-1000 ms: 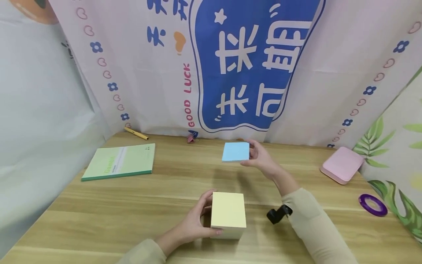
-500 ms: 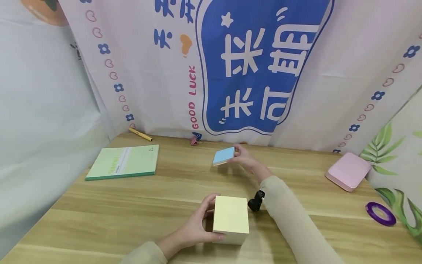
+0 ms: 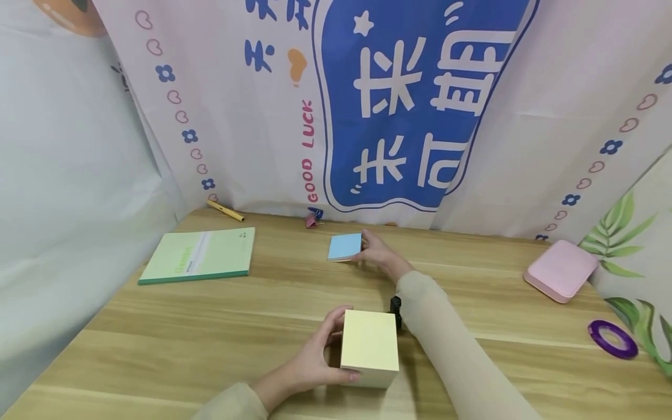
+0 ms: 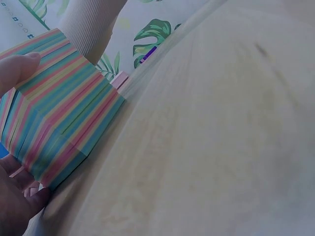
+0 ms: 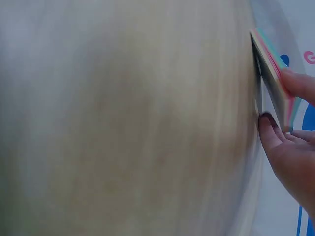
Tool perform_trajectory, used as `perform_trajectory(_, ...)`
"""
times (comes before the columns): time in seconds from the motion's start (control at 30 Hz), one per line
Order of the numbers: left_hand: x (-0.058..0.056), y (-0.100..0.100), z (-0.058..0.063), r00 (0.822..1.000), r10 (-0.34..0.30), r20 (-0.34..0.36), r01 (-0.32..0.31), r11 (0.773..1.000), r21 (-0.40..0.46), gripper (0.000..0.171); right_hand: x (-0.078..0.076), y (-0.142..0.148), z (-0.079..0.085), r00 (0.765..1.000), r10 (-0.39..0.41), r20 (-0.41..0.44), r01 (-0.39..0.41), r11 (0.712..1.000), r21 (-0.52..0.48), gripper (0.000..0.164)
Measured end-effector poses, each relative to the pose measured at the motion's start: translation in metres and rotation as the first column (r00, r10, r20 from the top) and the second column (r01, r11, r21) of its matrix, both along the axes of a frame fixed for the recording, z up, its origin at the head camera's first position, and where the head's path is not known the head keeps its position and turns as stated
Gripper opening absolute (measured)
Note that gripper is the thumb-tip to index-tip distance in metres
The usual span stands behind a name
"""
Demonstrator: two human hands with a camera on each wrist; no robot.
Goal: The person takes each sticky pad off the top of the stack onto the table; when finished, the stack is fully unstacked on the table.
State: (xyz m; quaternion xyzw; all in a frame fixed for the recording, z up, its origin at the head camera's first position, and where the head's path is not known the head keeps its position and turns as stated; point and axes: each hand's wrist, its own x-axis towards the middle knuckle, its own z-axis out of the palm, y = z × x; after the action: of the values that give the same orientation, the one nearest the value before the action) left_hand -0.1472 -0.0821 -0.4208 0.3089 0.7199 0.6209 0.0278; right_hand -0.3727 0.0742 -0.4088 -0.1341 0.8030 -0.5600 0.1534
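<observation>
A thick block of sticky notes (image 3: 370,341), yellow on top, stands on the table near its front. My left hand (image 3: 310,363) grips it from the left, thumb on the near face and fingers round the far side. In the left wrist view the block (image 4: 64,115) shows sides striped in teal, pink and yellow. Farther back, a thin blue-topped sticky note pad (image 3: 345,247) is pinched at its right edge by my right hand (image 3: 380,255). The right wrist view shows this pad (image 5: 273,78) edge-on, low over the tabletop; whether it fully touches I cannot tell.
A green notebook (image 3: 202,254) lies at the left, with a yellow pen (image 3: 226,210) behind it. A pink binder clip (image 3: 312,220) sits by the back curtain (image 3: 268,146). At the right are a pink box (image 3: 562,269) and a purple tape roll (image 3: 612,339).
My right hand has carried the blue-topped sticky note pad leftward and lowered it towards the table at the back. My left hand keeps its hold on the block, and the head view has shifted slightly.
</observation>
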Motion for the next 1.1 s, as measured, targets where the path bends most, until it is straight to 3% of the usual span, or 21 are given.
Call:
perform_trajectory(0.23, 0.007, 0.000, 0.015, 1.000, 0.009, 0.023, -0.008, 1.000, -0.018, 0.091, 0.007, 0.009, 0.006, 1.000, 0.013, 0.012, -0.013, 1.000, 0.010, 0.085)
perform_trajectory(0.43, 0.012, 0.000, 0.029, 0.999, 0.008, 0.052, -0.007, 1.000, -0.016, 0.088, 0.030, 0.027, 0.037, 0.995, 0.094, -0.030, -0.096, 0.993, -0.074, 0.073)
perform_trajectory(0.6, 0.007, 0.002, 0.018, 0.999, 0.006, 0.048, -0.005, 1.000, -0.023, 0.089, 0.060, 0.042, 0.068, 0.982, 0.169, -0.090, -0.182, 0.968, -0.172, 0.066)
perform_trajectory(0.73, 0.002, 0.001, 0.005, 0.999, 0.008, 0.053, -0.006, 1.000, -0.023, 0.089, 0.094, 0.052, 0.081, 0.967, 0.210, -0.142, -0.236, 0.952, -0.194, 0.067)
perform_trajectory(0.93, 0.000, 0.000, 0.000, 0.999, 0.016, 0.033, -0.016, 1.000, -0.012, 0.088, 0.142, 0.064, 0.079, 0.948, 0.277, -0.160, -0.305, 0.933, -0.191, 0.067)
perform_trajectory(1.1, 0.000, 0.002, 0.000, 1.000, 0.012, 0.011, -0.012, 1.000, -0.015, 0.088, 0.169, 0.074, 0.067, 0.909, 0.356, -0.217, -0.397, 0.899, -0.187, 0.070)
